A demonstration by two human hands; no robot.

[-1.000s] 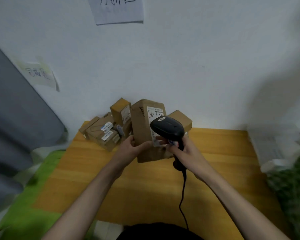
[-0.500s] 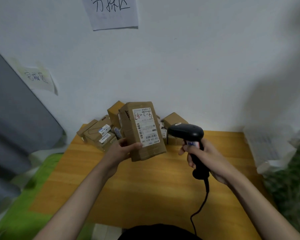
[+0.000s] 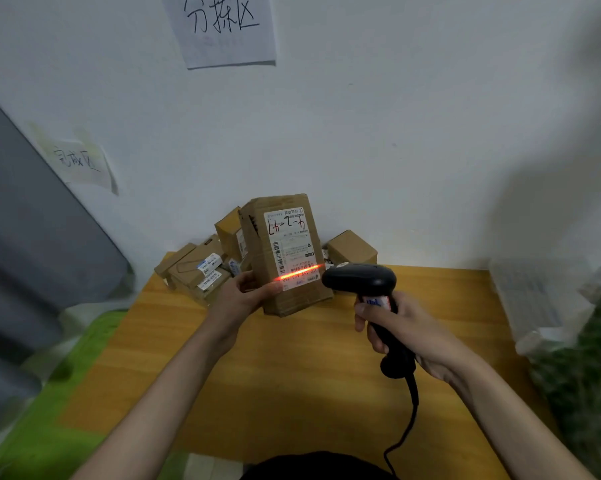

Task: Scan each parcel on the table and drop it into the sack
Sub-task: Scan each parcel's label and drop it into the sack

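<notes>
cardboard parcel in left hand | right hand grips scanner | boxes behind

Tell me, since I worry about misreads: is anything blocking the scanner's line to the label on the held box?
Nothing visible does. The scanner in the right hand casts its red line onto the label of the box held by the left hand.

Label print on the parcel was too small to read. At three o'clock, a green mass was blurred; the scanner cord ran off at six o'clock.
</notes>
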